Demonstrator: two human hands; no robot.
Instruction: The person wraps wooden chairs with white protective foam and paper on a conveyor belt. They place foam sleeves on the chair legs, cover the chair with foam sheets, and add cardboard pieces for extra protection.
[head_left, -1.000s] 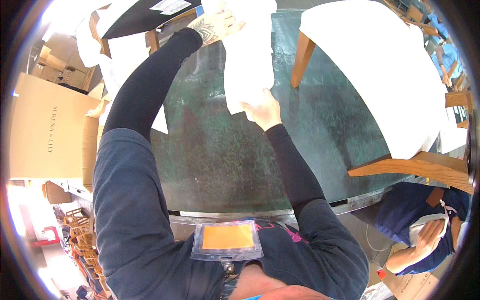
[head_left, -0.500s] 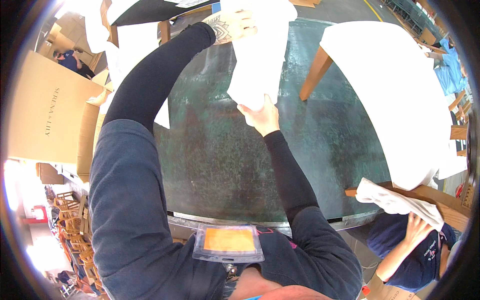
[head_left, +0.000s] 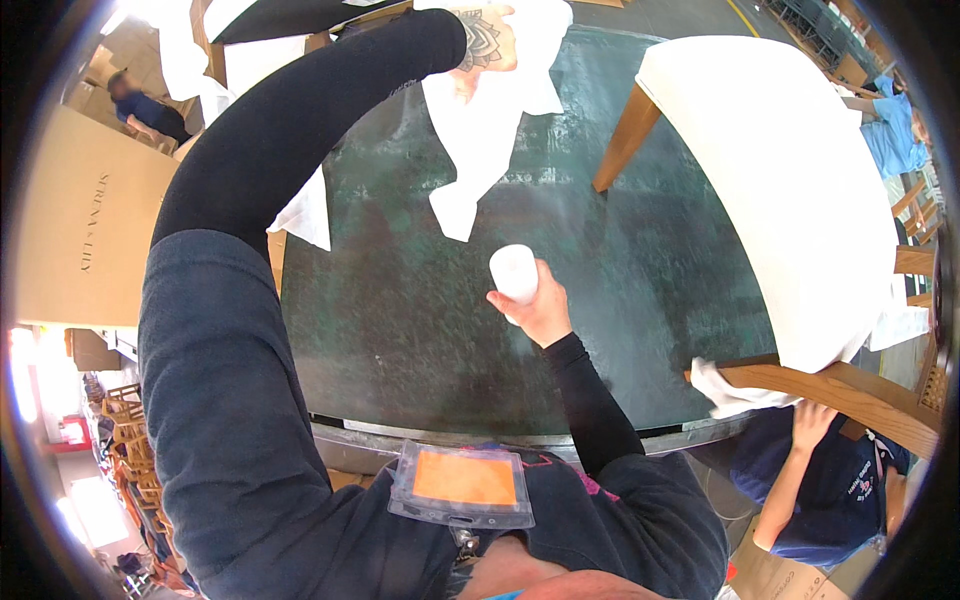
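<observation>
Over the dark green desk (head_left: 400, 330), my left hand (head_left: 485, 40) bunches a white cloth (head_left: 480, 130) at the far edge, its tail trailing down the desk, while my right hand (head_left: 535, 305) wraps a white cylindrical bottle (head_left: 514, 272) near the middle, and a co-worker's hand (head_left: 810, 420) wipes a wooden chair (head_left: 850, 385) at right.

L arm stretched far fwd, black sleeve, left hand (head_left: 487, 40) fingers clenched, R arm bent at elbow, right hand (head_left: 530, 305) curled in grip
</observation>
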